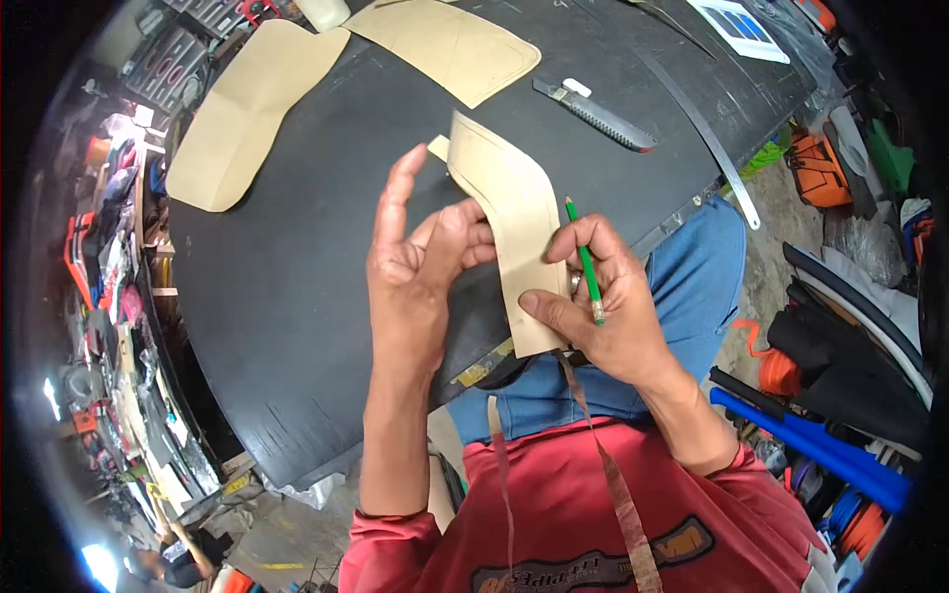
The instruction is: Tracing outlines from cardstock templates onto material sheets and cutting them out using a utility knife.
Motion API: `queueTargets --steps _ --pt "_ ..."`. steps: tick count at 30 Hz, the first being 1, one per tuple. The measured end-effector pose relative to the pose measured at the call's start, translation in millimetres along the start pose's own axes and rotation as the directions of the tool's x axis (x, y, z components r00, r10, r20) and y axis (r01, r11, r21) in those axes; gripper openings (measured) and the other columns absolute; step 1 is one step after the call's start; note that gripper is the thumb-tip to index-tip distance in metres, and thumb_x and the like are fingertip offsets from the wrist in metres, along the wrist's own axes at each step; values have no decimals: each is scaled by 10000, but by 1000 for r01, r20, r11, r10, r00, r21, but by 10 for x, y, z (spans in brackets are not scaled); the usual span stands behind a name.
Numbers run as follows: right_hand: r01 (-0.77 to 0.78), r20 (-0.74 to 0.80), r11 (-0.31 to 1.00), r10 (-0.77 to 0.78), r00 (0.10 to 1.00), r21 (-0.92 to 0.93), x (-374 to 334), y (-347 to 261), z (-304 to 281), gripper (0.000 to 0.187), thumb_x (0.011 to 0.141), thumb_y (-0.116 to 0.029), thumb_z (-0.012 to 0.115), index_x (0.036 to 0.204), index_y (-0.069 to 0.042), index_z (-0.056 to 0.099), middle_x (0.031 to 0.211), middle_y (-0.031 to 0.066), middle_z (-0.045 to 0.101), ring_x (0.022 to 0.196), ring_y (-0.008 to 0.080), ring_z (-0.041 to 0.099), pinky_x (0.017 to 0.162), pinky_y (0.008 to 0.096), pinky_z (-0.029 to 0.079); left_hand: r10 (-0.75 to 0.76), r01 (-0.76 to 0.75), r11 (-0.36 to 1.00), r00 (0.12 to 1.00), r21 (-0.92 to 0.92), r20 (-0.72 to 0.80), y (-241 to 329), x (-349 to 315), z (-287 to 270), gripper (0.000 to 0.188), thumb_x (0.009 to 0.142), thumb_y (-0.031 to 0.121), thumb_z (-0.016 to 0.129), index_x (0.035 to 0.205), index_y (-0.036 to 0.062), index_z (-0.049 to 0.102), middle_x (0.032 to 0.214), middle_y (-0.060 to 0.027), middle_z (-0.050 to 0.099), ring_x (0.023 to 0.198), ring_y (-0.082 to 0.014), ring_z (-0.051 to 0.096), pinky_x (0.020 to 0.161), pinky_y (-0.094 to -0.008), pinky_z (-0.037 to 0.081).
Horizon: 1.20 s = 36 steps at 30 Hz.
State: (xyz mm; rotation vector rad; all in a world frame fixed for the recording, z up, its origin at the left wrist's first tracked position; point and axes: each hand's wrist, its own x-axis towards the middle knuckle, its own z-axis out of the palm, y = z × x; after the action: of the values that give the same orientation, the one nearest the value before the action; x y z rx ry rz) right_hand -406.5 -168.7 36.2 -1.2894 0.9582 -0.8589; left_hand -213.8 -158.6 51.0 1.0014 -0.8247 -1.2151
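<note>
A tan card pattern piece (519,203), curved and bent, is held up over the black table. My right hand (613,306) is closed on its lower right edge, thumb in front, with a green pencil (585,262) tucked across the fingers. At the left edge, my left hand (420,242) pinches the card with fingers partly behind it, while its index finger points up. A small tan strip (438,148) shows behind the card's upper left; what it belongs to is hidden. Beyond the card lies a grey box cutter (603,117).
On the black table (287,326) lie two more tan card pieces, one long (247,119) and one wide (450,44). A metal ruler (707,133) overhangs the right edge. A measuring tape (623,484) hangs over my red shirt. Blue and black rolls (811,445) stand at the right.
</note>
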Motion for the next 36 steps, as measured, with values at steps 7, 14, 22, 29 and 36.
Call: queueTargets --steps 7,14,22,29,36 --pt "86 -19 996 -86 996 19 5 18 2 425 881 37 846 1166 -82 554 961 -43 509 835 38 462 733 217 423 36 -25 988 997 151 -73 186 199 -28 348 1081 140 713 1378 -41 718 1139 -97 760 947 -155 744 910 -312 629" --pt "71 -50 996 -68 996 48 47 -48 -8 423 885 24 851 1176 -77 561 938 -50 486 758 38 395 659 214 363 107 -72 977 980 201 -170 252 218 -26 390 1061 127 740 1405 -52 697 1138 -102 770 923 -142 741 888 -292 623" --pt "159 -69 987 -160 985 -19 67 38 -31 422 880 62 842 1153 -69 549 905 -60 452 744 32 417 650 206 368 151 -111 975 967 192 -206 241 288 -18 442 1044 126 763 1429 -69 669 1122 -105 776 899 -136 757 866 -274 627" --pt "167 -51 980 -162 985 107 30 37 -33 396 913 124 784 1168 -49 536 915 -48 464 760 18 438 669 184 396 179 -134 966 963 221 -200 243 376 -1 440 1040 120 767 1431 -57 673 1091 -89 775 873 -128 748 823 -247 617" --pt "145 -85 946 -125 988 291 15 153 83 391 911 133 765 1180 -53 551 946 -28 527 787 1 484 683 181 429 230 -192 965 946 177 -230 236 371 11 432 1036 110 767 1424 -55 673 1069 -77 763 877 -121 747 816 -237 619"
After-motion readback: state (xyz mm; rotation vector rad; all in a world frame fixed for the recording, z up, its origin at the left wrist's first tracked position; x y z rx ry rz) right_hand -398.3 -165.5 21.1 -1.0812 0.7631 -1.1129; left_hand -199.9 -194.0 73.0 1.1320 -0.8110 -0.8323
